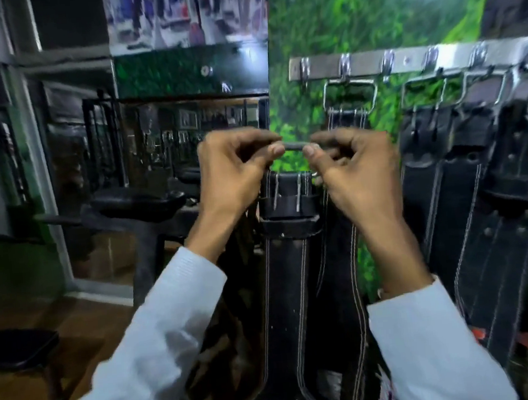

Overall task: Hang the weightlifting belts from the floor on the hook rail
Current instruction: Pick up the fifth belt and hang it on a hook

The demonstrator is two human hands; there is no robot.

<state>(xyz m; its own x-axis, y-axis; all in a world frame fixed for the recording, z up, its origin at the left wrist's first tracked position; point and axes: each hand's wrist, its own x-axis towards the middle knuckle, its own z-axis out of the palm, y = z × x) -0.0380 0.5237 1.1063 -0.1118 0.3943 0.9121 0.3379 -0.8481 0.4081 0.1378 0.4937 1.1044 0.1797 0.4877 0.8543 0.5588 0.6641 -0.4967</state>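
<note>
Below the hook rail [416, 59], whose leftmost hook stands free, I see my left hand [235, 173] and right hand [355, 169] pinching a belt [290, 261] buckle; its lower end is cut off.

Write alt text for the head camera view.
Both hands, left hand and right hand, pinch the metal buckle bar of a black weightlifting belt, held up below a steel hook rail where other black belts already hang.

Head view, forward, close to hook rail [416, 59].
</note>
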